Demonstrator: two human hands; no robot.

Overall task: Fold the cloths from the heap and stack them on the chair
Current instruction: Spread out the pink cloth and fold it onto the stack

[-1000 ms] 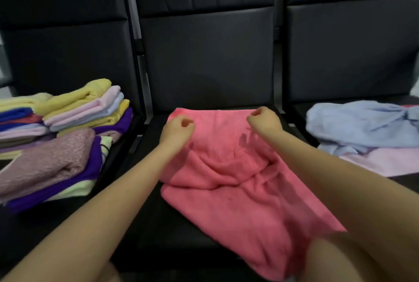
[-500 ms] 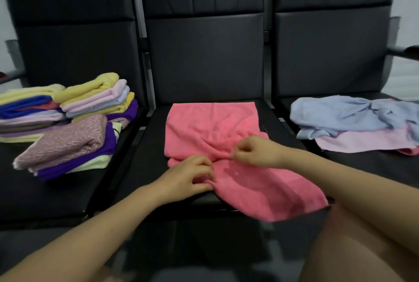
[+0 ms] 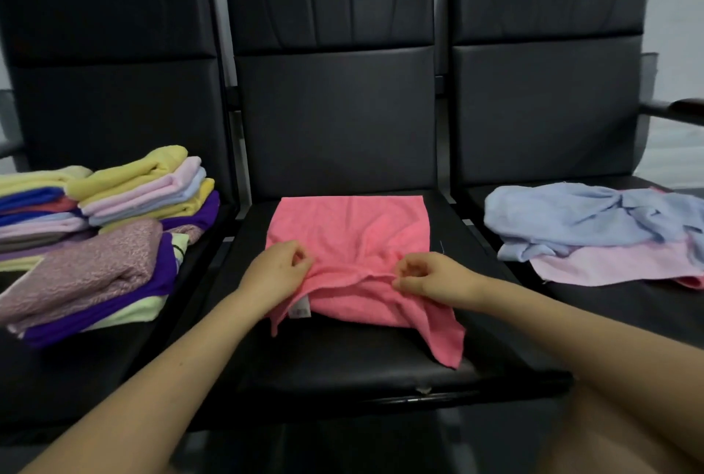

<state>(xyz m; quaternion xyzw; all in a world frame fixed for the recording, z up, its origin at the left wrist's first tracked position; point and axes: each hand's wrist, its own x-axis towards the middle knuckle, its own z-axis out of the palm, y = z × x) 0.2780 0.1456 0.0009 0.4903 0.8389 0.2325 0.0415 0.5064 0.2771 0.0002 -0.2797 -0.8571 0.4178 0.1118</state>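
A: Is any writing readable?
B: A small white tag (image 3: 300,310) sits on the pink cloth (image 3: 354,233), but its print is too blurred.
A: And the hands?
B: The left hand (image 3: 280,271) and right hand (image 3: 430,277) each pinch a fold of the cloth, fingers curled. It lies wrinkled, partly folded, on the middle chair seat (image 3: 343,367).

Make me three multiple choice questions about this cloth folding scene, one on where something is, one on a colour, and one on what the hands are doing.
1. Where do the folded cloths lie?
A. left chair
B. middle chair
C. floor

2. What colour is the cloth being folded?
A. green
B. coral pink
C. white

3. What are the hands doing?
A. hanging idle
B. lifting a chair
C. pinching the cloth

Answers:
1 A, the stacks sit on the left chair.
2 B, it is coral pink.
3 C, the left hand and right hand both pinch its fold.
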